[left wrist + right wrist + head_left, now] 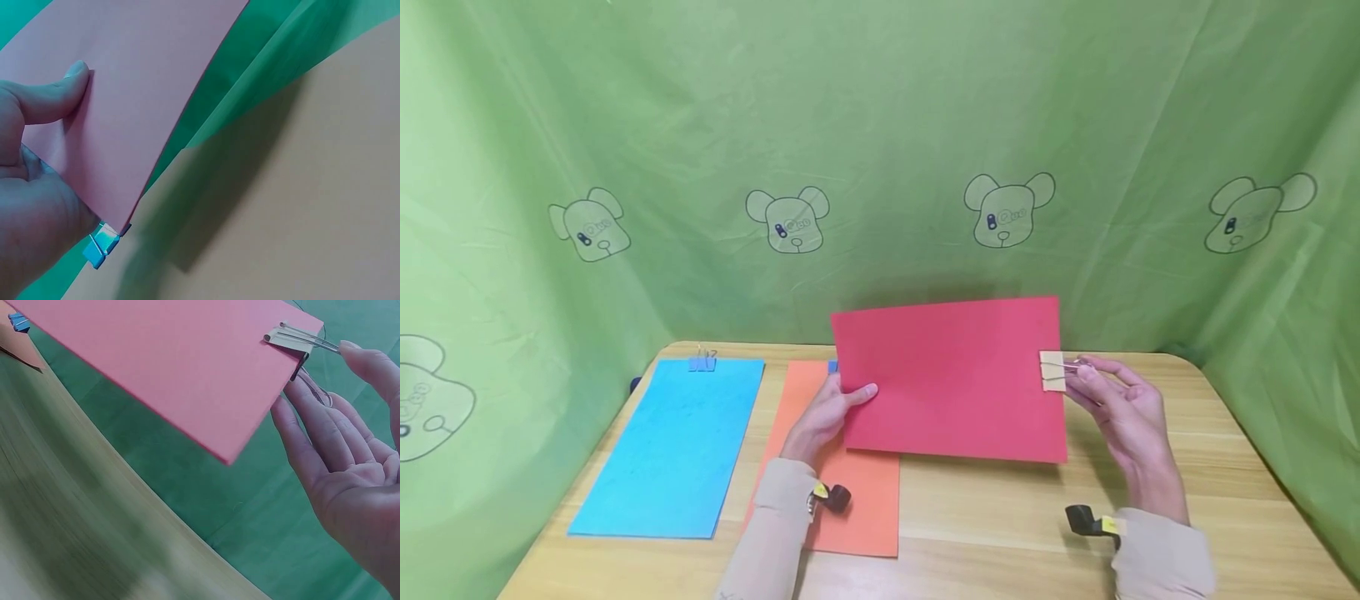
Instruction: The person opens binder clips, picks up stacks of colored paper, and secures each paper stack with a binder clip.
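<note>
A red sheet or thin stack of paper (951, 379) is held up sideways above the table in the head view. My left hand (823, 412) grips its left end, thumb on the front face and the other fingers hidden behind. On the right edge sits a cream binder clip (1052, 371). My right hand (1127, 408) holds this clip by its wire handles; in the right wrist view the thumb (372, 369) is at the upper handle and fingers are by the lower one. The clip's jaws straddle the paper edge.
Blue paper (670, 450) with a blue binder clip (702, 364) at its top lies at the left of the wooden table (985, 525). Orange paper (857, 517), partly covered by the left arm and red paper, lies beside it with a blue clip (103, 244). Green cloth (895, 100) hangs around.
</note>
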Available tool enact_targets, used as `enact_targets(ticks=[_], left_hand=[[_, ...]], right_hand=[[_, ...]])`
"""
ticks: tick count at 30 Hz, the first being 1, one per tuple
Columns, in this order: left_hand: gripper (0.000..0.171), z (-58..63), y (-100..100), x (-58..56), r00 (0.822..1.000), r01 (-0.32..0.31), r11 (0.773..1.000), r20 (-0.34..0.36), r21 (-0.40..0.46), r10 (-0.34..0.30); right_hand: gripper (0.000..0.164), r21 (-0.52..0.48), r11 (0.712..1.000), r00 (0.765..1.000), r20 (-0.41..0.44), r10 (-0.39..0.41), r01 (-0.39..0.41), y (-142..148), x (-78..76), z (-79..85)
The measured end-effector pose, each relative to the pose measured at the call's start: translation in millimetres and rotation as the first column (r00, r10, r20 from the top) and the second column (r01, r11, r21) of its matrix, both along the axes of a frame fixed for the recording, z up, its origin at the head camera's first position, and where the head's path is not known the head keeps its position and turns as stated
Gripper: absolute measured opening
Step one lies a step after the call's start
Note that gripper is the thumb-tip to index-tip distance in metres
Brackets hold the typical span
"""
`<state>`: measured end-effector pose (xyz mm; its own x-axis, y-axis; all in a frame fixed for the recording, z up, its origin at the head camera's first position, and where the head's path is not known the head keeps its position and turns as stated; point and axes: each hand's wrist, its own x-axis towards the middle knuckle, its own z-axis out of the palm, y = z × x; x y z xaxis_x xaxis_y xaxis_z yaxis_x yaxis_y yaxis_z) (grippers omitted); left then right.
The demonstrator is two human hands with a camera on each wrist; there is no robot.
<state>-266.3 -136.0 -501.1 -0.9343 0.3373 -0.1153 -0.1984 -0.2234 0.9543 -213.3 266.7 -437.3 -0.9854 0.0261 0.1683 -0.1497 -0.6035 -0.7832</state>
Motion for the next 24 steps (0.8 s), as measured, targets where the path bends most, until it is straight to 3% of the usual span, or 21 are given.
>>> enact_targets(ticks=[11, 20, 24], left_hand=[[0.040, 0.0, -0.2, 2.7, 1.000, 0.014, 0.998, 0.015, -0.068, -0.013], [0.043, 3.4, 1.0, 4.9, 0.993, 0.121, 0.993, 0.011, 0.000, -0.121], [0.046, 5.0, 0.6, 6.5, 0.980, 0.199, 0.980, -0.024, 0.007, -0.199]], right_hand=[[0.024, -0.060, 0.998, 0.999, -0.029, 0.019, -0.021, 1.2, -0.9, -1.5], [0.026, -0.078, 0.996, 0.999, 0.013, 0.044, -0.043, 7.5, 1.6, 3.1], [0.027, -0.076, 0.996, 0.998, 0.042, 0.040, -0.036, 10.7, 2.8, 4.4]])
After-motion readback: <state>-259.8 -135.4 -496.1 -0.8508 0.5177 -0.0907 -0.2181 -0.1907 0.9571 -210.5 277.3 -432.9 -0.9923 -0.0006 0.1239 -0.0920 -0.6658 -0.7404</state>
